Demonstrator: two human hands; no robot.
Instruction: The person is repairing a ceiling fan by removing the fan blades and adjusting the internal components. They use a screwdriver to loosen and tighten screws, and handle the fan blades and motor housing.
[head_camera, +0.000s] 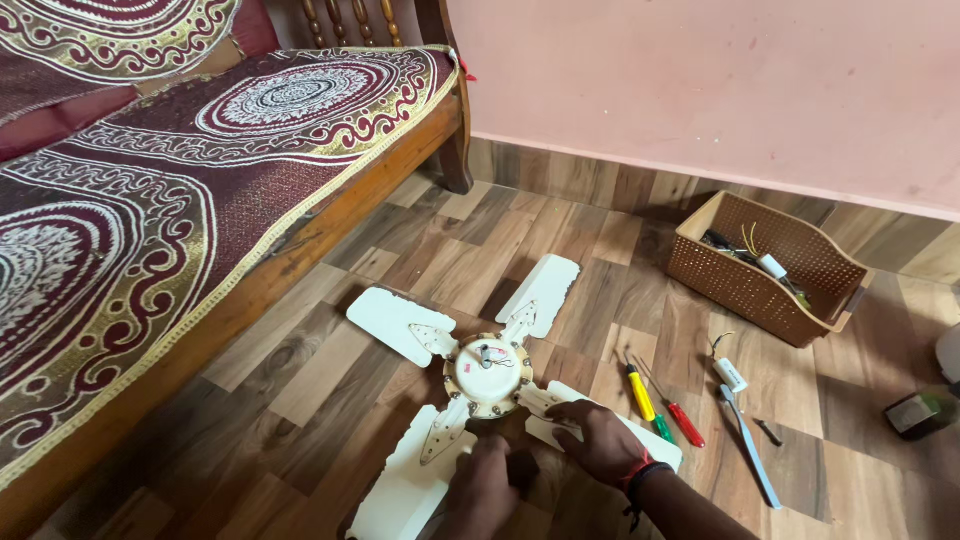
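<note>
The right hand (600, 440) lies palm down on one blade of the fan (488, 375), its fingers spread flat, not gripping. The left hand (482, 490) is near the fan's motor hub, at the lower blade; I cannot tell if it grips something. The cream fan lies on the wooden floor (300, 390) beside a sofa (150, 200). To the right lie two screwdrivers (660, 405), a tester (750, 445) and a brown basket (765, 265).
</note>
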